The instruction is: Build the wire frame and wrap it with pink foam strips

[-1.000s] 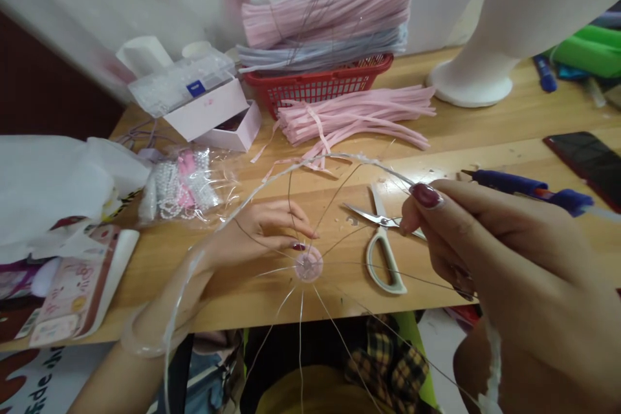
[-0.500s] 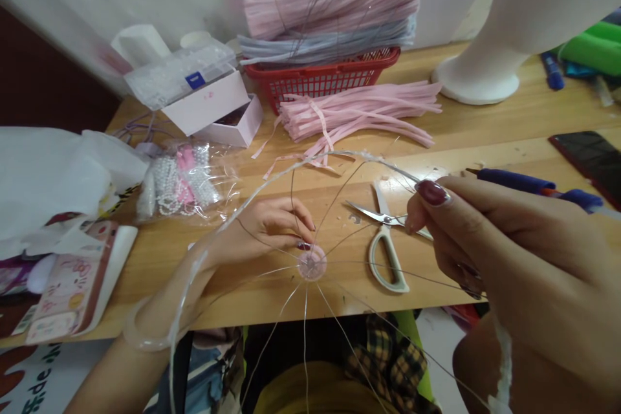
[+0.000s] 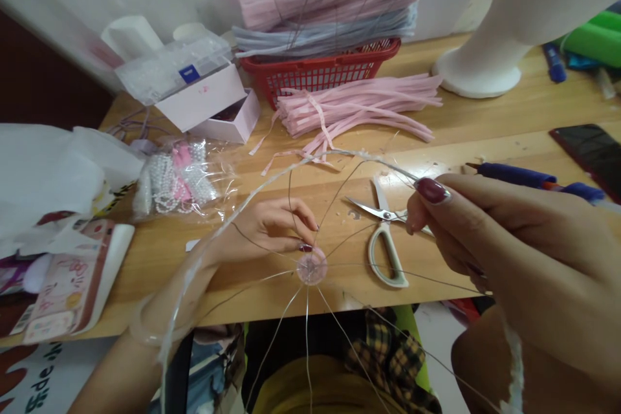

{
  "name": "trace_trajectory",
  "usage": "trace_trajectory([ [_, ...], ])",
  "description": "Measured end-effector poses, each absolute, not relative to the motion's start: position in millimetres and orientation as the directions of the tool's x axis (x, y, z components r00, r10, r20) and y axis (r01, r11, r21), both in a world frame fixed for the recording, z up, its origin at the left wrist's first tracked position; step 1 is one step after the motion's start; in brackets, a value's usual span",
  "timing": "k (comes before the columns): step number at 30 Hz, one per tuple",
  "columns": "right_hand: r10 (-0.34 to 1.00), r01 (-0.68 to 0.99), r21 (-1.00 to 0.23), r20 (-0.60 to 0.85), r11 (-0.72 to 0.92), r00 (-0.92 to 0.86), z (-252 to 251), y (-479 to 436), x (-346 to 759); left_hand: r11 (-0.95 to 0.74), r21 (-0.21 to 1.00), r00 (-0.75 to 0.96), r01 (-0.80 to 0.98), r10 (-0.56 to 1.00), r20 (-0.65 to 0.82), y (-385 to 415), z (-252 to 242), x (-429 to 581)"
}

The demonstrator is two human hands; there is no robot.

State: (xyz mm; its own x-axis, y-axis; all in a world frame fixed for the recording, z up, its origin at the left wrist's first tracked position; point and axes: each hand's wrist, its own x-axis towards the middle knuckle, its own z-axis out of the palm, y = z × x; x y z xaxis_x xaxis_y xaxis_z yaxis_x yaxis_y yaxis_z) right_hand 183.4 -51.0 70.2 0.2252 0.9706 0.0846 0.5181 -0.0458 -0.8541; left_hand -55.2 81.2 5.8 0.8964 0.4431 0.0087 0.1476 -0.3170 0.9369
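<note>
My right grip [image 3: 490,226] is closed, thumb and forefinger pinching a ring [image 3: 362,154] of white-wrapped wire at its upper right. Thin wires [image 3: 307,330] spread like spokes from a pink disc [image 3: 312,273] in the middle, over the worktop [image 3: 495,132] near its front edge; whether the disc rests there or hangs, I cannot tell. My left grip [image 3: 266,226] has its thumb tip at the disc's upper edge, fingers curled; I cannot tell whether it pinches or only steadies.

Over the last second little has changed. Both hands have kept their places, while the view has tipped slightly and a white scrap [image 3: 191,245] has come clear beside my left arm [image 3: 126,362]. I judge this a steady hold: the spoked shape stays open, and no new join shows.

Scissors [image 3: 387,215] lie with blades apart between disc and right grip. Behind the ring are tied pink stems [image 3: 359,107]; a blue tool [image 3: 517,174] lies to the right.
</note>
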Motion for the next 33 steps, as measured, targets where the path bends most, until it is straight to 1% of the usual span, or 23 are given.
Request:
trace_trajectory([
  [3,0.966,0.556,-0.829,0.093,-0.06,0.243,71.3,-51.8,184.8,-0.358,0.926,0.878,0.123,0.473,0.066,78.3,1.8,-56.8],
  [7,0.96,0.576,-0.817,0.134,-0.032,0.244,73.4,-49.3,184.0,-0.379,0.912,0.835,0.155,0.544,0.085,72.7,1.6,-59.3],
  [12,0.948,0.597,-0.801,0.163,-0.035,0.275,72.9,-46.7,180.4,-0.362,0.908,0.71,0.211,0.695,0.112,63.7,-1.9,-66.0],
  [14,0.941,0.61,-0.79,0.165,-0.053,0.295,71.8,-47.0,179.1,-0.355,0.907,0.672,0.228,0.731,0.117,60.9,-4.4,-69.8],
  [18,0.953,0.634,-0.772,0.161,-0.042,0.259,70.9,-48.0,177.1,-0.344,0.906,0.689,0.246,0.72,0.086,58.4,-4.2,-75.4],
  [21,0.951,0.669,-0.743,0.216,0.013,0.221,70.0,-49.0,177.1,-0.362,0.897,0.708,0.252,0.702,0.085,57.9,-0.9,-76.5],
  [25,0.929,0.709,-0.703,0.297,0.056,0.222,68.1,-51.5,177.8,-0.388,0.894,0.703,0.223,0.699,0.128,56.6,1.3,-76.2],
  [30,0.923,0.704,-0.707,0.309,0.061,0.23,66.4,-54.0,176.4,-0.385,0.901,0.703,0.202,0.697,0.139,53.1,1.1,-79.2],
  [33,0.915,0.709,-0.703,0.318,0.052,0.249,64.0,-53.8,176.5,-0.371,0.902,0.684,0.219,0.718,0.129,49.7,0.9,-83.1],
])
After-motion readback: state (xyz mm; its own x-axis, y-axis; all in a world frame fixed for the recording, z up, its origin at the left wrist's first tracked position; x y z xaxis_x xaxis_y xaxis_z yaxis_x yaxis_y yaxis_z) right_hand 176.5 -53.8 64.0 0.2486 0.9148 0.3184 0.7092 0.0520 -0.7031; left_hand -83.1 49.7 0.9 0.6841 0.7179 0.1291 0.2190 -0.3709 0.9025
